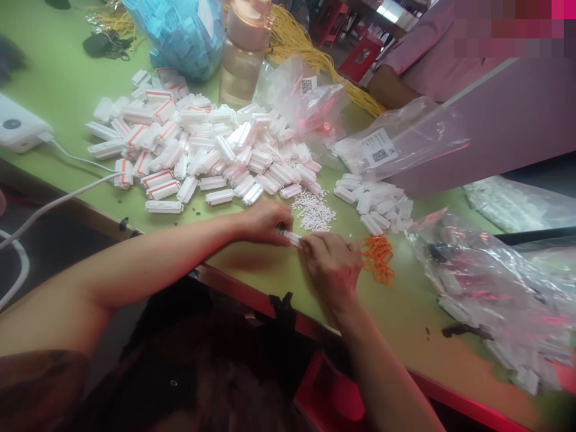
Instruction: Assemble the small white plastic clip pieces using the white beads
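While the green worktop [67, 84] spreads wide under everything, its biggest load is the heap of white plastic clips [198, 150], many striped red, piled just behind the hands, probably so that each piece lies within easy reach. To the right of that heap lie clear plastic bags [396, 144], another person's pink sleeve [432, 60] behind them, and a crumpled bag [490, 288] nearer the front edge. Behind the heap stand a blue-filled bag [180, 36] and a pink bottle [245, 54]; left of it, a white charger [18, 126] trails a cable. A smaller white pile [378, 204], tiny white pins [312, 213] and orange bits [378, 258] sit right of the heap, beside the hands. The left hand [263, 222] and right hand [333, 264] meet in front of the heap, each grip closed on one end of a small white clip [292, 239], steadying it between them. Nothing blocks them.
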